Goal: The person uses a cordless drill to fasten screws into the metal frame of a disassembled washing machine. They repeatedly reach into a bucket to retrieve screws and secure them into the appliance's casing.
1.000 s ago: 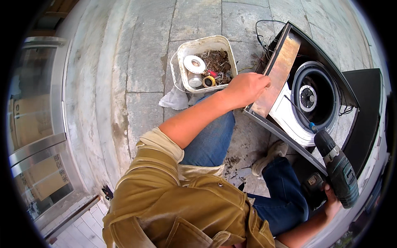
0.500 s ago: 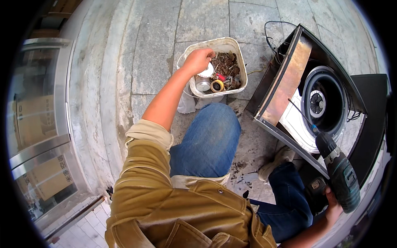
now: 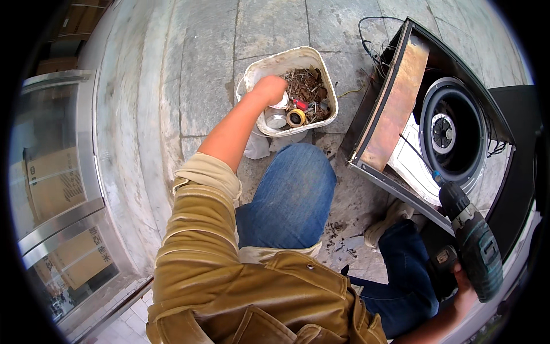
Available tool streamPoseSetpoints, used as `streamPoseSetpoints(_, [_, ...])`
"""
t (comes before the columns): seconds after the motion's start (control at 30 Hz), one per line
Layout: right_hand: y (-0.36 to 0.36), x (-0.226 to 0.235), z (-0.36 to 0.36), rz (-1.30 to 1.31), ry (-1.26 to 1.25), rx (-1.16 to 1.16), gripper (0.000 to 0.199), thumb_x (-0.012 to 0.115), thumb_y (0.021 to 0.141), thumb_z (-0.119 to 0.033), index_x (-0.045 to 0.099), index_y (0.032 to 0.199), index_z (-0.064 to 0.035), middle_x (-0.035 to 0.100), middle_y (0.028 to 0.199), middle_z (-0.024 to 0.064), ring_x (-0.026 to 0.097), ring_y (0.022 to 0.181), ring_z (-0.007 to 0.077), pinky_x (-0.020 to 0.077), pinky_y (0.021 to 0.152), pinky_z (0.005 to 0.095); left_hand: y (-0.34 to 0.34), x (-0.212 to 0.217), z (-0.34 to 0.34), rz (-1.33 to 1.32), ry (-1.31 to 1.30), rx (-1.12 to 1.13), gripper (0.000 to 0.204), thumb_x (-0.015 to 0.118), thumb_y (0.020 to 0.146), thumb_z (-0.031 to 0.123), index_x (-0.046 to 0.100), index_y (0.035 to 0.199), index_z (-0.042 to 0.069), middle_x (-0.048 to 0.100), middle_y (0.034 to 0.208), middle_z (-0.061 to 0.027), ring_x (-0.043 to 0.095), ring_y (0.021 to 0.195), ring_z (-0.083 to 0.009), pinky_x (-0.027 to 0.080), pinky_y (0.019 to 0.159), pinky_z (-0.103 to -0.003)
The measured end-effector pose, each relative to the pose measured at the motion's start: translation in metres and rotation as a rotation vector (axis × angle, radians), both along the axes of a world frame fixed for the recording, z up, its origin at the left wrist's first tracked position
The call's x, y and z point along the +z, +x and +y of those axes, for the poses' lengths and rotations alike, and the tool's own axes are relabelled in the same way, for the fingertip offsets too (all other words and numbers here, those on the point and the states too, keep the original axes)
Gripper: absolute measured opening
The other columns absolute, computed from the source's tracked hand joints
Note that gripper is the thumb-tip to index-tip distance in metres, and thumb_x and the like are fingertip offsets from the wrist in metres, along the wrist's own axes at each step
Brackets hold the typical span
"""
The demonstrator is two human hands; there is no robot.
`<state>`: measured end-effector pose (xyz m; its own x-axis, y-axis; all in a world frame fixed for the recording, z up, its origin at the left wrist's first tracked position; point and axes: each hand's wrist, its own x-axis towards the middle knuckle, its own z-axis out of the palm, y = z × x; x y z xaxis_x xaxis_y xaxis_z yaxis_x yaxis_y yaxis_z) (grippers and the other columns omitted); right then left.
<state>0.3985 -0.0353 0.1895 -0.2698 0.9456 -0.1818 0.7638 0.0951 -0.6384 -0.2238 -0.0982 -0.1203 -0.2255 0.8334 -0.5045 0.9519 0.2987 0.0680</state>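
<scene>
My left hand [image 3: 269,90] reaches down into a dirty white plastic bucket [image 3: 252,74], its fingers curled and their tips hidden. Just below the hand shows part of a white round thing [image 3: 281,103]; whether the hand grips it is unclear. Close by in the bucket lie a clear jar-like container [image 3: 275,119], a yellow-rimmed roll [image 3: 296,118] and a small red piece [image 3: 299,104], beside a heap of rusty screws and bits [image 3: 309,86]. At the lower right my right hand [image 3: 465,288] is closed round the grip of a dark cordless drill [image 3: 476,246]. Its long bit points toward the speaker cabinet.
An open black cabinet [image 3: 395,109] lies at the right with a large round speaker [image 3: 444,133] inside. A loose cable [image 3: 364,43] trails behind it. My bent knee [image 3: 295,189] is in front of the bucket. A glass door [image 3: 57,160] stands at the left.
My left hand has gone lower into the bucket and covers more of the white round thing. The right hand still holds the drill, and the view has shifted slightly.
</scene>
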Motion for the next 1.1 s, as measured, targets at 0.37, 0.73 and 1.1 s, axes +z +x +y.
streamPoseSetpoints(0.37, [0.005,-0.005,0.01,0.048,0.03,-0.047,0.035,0.073,0.079,-0.014,0.062,0.109,-0.0007,0.062,0.094,0.0058,0.057,0.082,0.0171,0.045,0.076,0.0313,-0.013,0.062,0.017,-0.211,-0.241,0.052,0.03,0.069,0.075,0.017,0.068,0.104,0.011,0.069,0.099,-0.0117,0.066,0.093,-0.028,0.05,0.081,-0.038])
streamPoseSetpoints(0.73, [0.007,-0.01,0.017,0.05,0.009,-0.056,0.036,0.074,0.079,-0.014,0.061,0.11,-0.0008,0.062,0.095,0.0059,0.057,0.082,0.0172,0.0453,0.076,0.0315,0.006,0.044,0.012,-0.199,0.013,0.095,0.036,0.068,0.075,0.011,0.067,0.111,0.009,0.068,0.108,-0.013,0.064,0.102,-0.0303,0.049,0.089,-0.037])
streamPoseSetpoints(1.1, [0.009,-0.008,0.014,0.05,0.002,-0.061,0.037,0.074,0.078,-0.014,0.061,0.11,-0.001,0.062,0.095,0.006,0.058,0.082,0.0173,0.0457,0.076,0.0317,-0.006,0.048,0.009,-0.111,-0.202,-0.075,0.015,0.061,0.075,0.012,0.066,0.089,0.009,0.068,0.087,-0.0123,0.065,0.086,-0.0313,0.05,0.075,-0.041])
